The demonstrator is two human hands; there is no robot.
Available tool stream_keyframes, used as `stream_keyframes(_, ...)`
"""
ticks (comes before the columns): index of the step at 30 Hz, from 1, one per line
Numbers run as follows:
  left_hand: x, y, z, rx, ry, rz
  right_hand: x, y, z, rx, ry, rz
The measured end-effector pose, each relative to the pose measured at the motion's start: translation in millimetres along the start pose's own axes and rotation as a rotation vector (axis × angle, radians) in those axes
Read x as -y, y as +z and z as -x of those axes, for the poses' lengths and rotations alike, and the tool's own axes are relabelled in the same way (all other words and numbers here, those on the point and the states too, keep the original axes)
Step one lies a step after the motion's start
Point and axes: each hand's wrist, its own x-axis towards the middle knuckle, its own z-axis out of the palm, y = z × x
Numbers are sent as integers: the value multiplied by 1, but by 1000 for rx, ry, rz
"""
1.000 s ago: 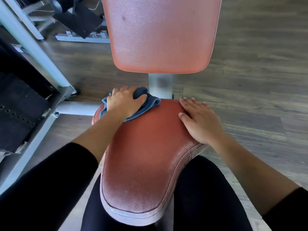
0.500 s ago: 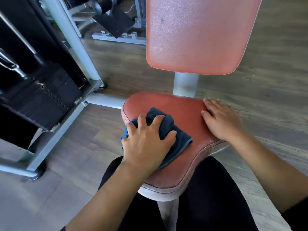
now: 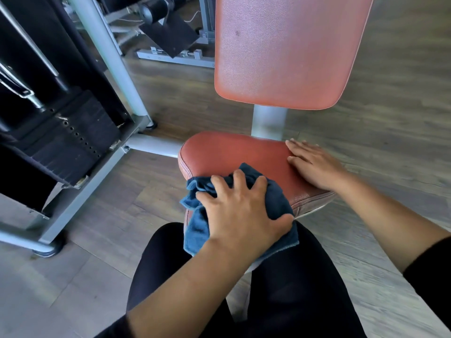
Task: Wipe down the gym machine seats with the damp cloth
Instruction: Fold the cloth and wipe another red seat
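Fingers (image 3: 240, 179) of the left hand (image 3: 241, 215) spread wide, pressing the bunched blue cloth (image 3: 277, 198) onto the near edge of the red seat (image 3: 231, 152). Right hand (image 3: 314, 167) lies flat, fingers straight, on the seat's far right corner.

The cloth (image 3: 275, 198) is being pressed onto the near left part of the seat (image 3: 231, 152) by the left hand (image 3: 241, 211), its edges hanging over the seat's front and left rim. The right hand (image 3: 314, 164) is being rested flat on the seat's right side. The backrest (image 3: 288, 52) is being carried on a post (image 3: 268, 123) behind the seat. A weight stack (image 3: 68, 142) is being held within a frame (image 3: 109, 62) left of the seat.
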Motion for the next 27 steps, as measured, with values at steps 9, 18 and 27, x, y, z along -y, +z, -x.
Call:
stream_keyframes(9, 17, 11, 31, -184, 124, -3, 2, 1, 3, -9, 5, 44)
stream_keyframes(18, -3, 10, 7, -62, 200, 4, 6, -1, 3, -8, 13, 52)
stream_keyframes(27, 67, 21, 32, -357, 550, 274, 11, -2, 4, -14, 32, 45)
